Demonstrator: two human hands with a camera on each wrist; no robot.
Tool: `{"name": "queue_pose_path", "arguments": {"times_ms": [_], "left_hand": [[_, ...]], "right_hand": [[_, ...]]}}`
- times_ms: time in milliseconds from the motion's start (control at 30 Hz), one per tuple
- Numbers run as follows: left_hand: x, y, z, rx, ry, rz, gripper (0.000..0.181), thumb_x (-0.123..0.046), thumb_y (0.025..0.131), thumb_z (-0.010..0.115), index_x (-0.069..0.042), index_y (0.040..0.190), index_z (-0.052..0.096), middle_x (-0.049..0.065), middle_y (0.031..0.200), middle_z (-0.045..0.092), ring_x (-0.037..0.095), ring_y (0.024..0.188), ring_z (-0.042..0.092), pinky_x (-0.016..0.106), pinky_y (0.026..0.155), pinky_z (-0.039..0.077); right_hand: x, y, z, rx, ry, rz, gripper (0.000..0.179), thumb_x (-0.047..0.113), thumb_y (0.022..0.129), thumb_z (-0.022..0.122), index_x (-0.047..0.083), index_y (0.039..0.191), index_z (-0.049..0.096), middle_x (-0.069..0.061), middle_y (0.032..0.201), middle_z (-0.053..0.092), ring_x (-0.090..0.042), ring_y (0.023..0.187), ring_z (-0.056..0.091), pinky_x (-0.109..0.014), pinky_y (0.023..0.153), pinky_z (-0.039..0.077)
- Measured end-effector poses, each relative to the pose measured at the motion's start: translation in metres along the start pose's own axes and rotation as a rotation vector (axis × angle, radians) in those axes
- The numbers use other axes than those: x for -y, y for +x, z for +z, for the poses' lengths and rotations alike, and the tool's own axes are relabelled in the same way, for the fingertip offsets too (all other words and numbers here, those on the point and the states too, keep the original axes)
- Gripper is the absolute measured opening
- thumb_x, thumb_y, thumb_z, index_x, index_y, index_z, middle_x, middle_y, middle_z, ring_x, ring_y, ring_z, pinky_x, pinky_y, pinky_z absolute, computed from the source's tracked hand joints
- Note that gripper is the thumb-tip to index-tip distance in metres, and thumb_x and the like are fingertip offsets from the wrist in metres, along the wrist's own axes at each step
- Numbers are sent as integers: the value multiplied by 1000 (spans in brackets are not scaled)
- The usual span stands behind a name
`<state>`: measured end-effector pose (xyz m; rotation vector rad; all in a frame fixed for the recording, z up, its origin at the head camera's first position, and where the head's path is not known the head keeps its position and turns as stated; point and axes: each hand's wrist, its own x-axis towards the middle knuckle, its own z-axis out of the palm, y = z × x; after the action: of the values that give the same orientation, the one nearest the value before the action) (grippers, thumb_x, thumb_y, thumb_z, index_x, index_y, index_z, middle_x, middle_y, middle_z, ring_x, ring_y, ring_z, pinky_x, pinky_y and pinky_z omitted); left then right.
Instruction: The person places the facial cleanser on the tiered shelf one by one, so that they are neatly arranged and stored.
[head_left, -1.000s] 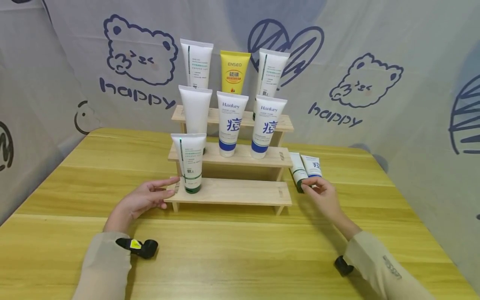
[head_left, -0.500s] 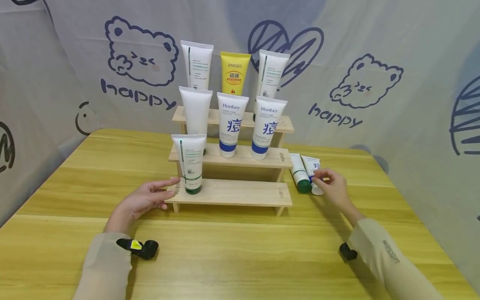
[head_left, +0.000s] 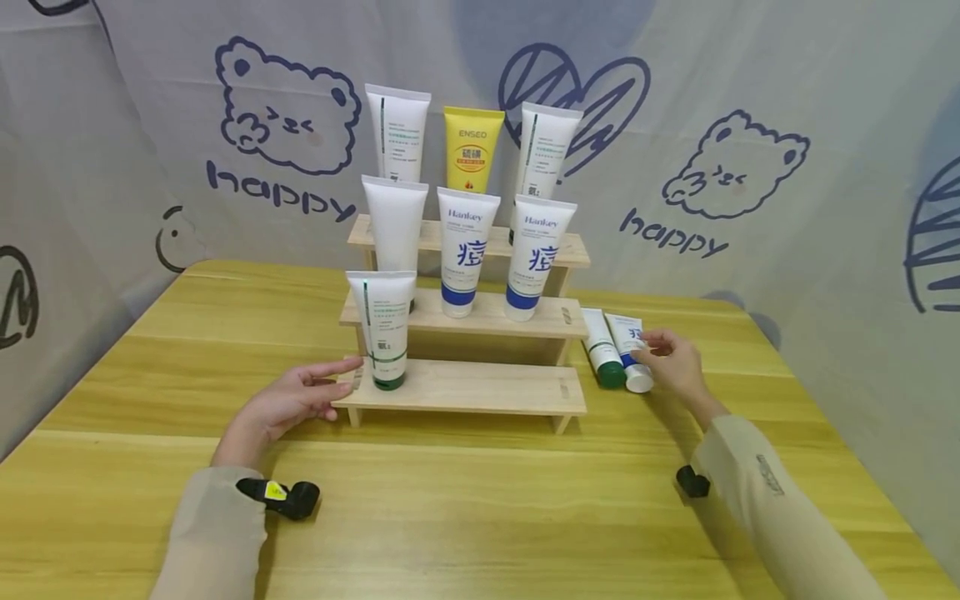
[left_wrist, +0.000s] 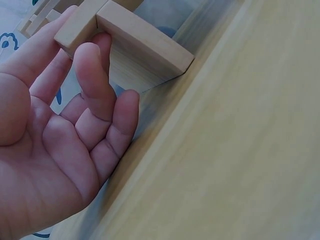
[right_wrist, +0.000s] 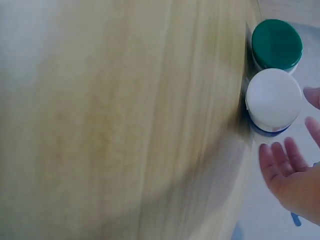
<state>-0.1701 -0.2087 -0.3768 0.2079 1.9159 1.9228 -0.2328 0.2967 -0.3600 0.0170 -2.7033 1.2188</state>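
Observation:
My left hand (head_left: pixel 296 396) grips the left end of the bottom step of a three-tier wooden display stand (head_left: pixel 480 392); the left wrist view shows its fingers curled at the board end (left_wrist: pixel 80 30) and leg. A white squeeze tube with a green cap (head_left: pixel 382 329) stands upright on that step, just beside the fingertips. To the right of the stand, my right hand (head_left: pixel 675 367) reaches over a white-and-blue tube (head_left: pixel 626 333) lying on the table. In the right wrist view, thumb and fingers are spread around its white cap (right_wrist: pixel 274 97). A green-capped tube (head_left: pixel 600 337) lies alongside.
The middle step carries a plain white tube (head_left: pixel 395 217) and two Hankey tubes (head_left: pixel 467 250). A yellow tube (head_left: pixel 472 150) stands between two white tubes on the top step. Behind the wooden table (head_left: pixel 465 500) hangs a printed cloth (head_left: pixel 600 50).
My right hand has moved right, from the lying green-capped tube to the white-and-blue tube, uncovering both caps. My left hand keeps its place on the stand.

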Motion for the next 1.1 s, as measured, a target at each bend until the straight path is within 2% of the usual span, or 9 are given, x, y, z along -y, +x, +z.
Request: {"name": "queue_pose_path", "arguments": {"times_ms": [133,367,467,533,600,633,833,1000,1100], "left_hand": [[0,-1,0,-2,-3,-1,55,-16,85,62,-4,134,40,16,146,15,9,66,50,23,64,48],[0,0,0,11,-11,9,56,-15,86,61,0,134,37,18,146,12,9,67,50,24,64,48],[1,1,0,4,-13,3,56,-15,85,61,-1,134,38,16,146,13,10,67,50,24,64,48],[1,1,-1,-2,-15,-3,55,-15,85,62,-2,134,39,15,146,14,10,67,50,24,64,48],[2,1,-1,-2,-14,-4,55,-15,85,62,-3,134,39,15,146,14,10,68,50,23,64,48],[2,2,-1,-4,-15,-6,55,-15,85,62,-3,133,40,14,146,14,10,69,50,24,64,48],[3,2,-2,-4,-20,-4,52,-15,85,62,-5,133,42,14,146,14,9,70,50,24,64,48],[2,1,-2,5,-22,7,51,-14,86,61,-5,132,43,16,146,12,9,68,50,23,64,48],[2,1,-1,6,-23,10,52,-13,86,61,-3,133,41,16,146,12,8,68,50,23,64,48]], "right_hand": [[0,1,-3,101,-8,59,45,16,84,62,-8,119,48,-32,120,43,-43,106,44,-49,89,38],[-3,6,-4,194,-8,122,55,24,87,58,-5,129,39,-35,129,32,-45,116,34,-51,94,33],[-4,9,-5,233,13,157,59,31,89,55,-2,134,36,-34,129,34,-40,112,39,-43,88,39],[-4,11,-5,254,25,178,61,34,90,52,1,137,33,-31,127,37,-33,98,46,-33,75,43],[-4,13,-5,270,32,192,61,36,90,51,3,138,32,-28,126,39,-25,81,46,-25,60,39],[-5,14,-5,276,28,192,60,36,90,51,3,137,33,-26,127,39,-23,82,44,-22,58,37],[-6,17,-4,309,24,210,52,28,90,50,2,134,40,-21,137,32,-27,107,37,-21,68,37],[-6,17,-4,288,43,238,49,23,89,52,3,132,42,-24,133,37,-26,95,42,-22,59,41],[-6,15,-2,271,52,214,47,18,89,51,0,131,43,-25,132,38,-26,99,41,-19,64,40]]}}
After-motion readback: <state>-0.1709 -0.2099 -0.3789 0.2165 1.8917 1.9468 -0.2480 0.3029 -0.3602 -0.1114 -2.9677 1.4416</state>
